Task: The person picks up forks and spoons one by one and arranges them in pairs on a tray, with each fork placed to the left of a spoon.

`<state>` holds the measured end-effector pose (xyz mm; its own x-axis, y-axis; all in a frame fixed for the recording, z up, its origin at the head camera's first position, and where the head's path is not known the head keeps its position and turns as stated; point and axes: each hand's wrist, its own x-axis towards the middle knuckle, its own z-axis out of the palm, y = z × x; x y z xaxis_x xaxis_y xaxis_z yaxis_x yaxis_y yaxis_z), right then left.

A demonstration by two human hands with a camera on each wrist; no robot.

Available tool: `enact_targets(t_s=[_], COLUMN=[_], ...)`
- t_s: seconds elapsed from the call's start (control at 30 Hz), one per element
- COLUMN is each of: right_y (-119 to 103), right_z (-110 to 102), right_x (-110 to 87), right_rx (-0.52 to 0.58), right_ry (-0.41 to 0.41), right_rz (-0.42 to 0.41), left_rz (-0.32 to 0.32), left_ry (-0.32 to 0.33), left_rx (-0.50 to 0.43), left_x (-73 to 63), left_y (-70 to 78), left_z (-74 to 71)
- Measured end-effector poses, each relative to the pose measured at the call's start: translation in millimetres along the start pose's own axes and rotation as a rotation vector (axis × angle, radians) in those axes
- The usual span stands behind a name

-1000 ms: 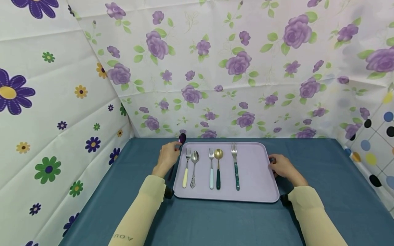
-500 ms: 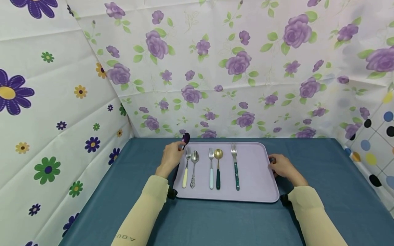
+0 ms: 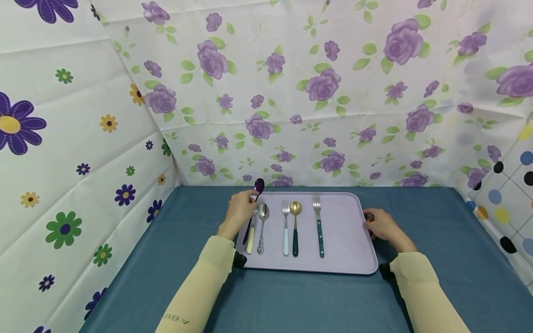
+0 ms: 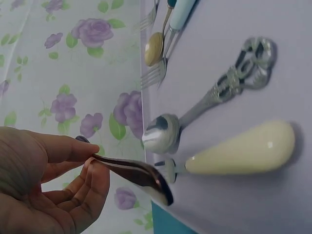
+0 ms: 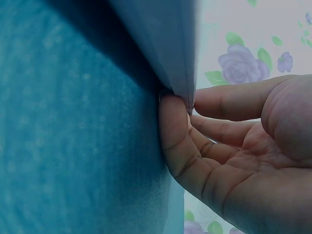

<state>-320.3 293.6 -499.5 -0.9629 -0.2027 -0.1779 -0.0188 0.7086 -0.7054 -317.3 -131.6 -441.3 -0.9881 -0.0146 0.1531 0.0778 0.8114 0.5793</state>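
My left hand (image 3: 239, 210) pinches a shiny dark purple spoon (image 3: 259, 186) between thumb and fingertips, bowl pointing away. It hovers over the tray's left edge, partly covering the cream-handled fork (image 3: 251, 240). In the left wrist view the purple spoon (image 4: 134, 169) is seen edge-on beside that fork's cream handle (image 4: 243, 150). A silver spoon with an ornate handle (image 3: 262, 226) lies just right of the fork. At the far side, my right hand (image 3: 383, 225) grips the rim of the lilac tray (image 3: 345, 240); the right wrist view shows fingers under the tray edge (image 5: 180, 53).
Farther right on the tray lie a light-blue-handled fork (image 3: 286, 231), a gold spoon with a green handle (image 3: 295, 231) and a larger green-handled fork (image 3: 319, 231). A teal cloth (image 3: 300, 300) covers the table. Flowered sheets (image 3: 291, 106) hang behind and at the sides.
My left hand has carried the purple spoon rightward, from outside the tray's left edge to over the cream-handled fork. The right hand has stayed at the tray's rim.
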Motion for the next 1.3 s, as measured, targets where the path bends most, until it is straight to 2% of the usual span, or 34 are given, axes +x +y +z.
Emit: enact_targets(t_s=[0.97, 1.3], right_y=[-1, -3], right_z=[2, 1], right_x=[-0.9, -3.2], right_rx=[0.004, 0.004], right_ry=[0.006, 0.006], right_rz=[-0.005, -0.011], left_rz=[0.003, 0.039], left_ry=[-0.043, -0.053], left_rx=[-0.047, -0.025], left_x=[2.0, 3.4], left_y=[18.1, 27.1], left_z=[12.9, 16.9])
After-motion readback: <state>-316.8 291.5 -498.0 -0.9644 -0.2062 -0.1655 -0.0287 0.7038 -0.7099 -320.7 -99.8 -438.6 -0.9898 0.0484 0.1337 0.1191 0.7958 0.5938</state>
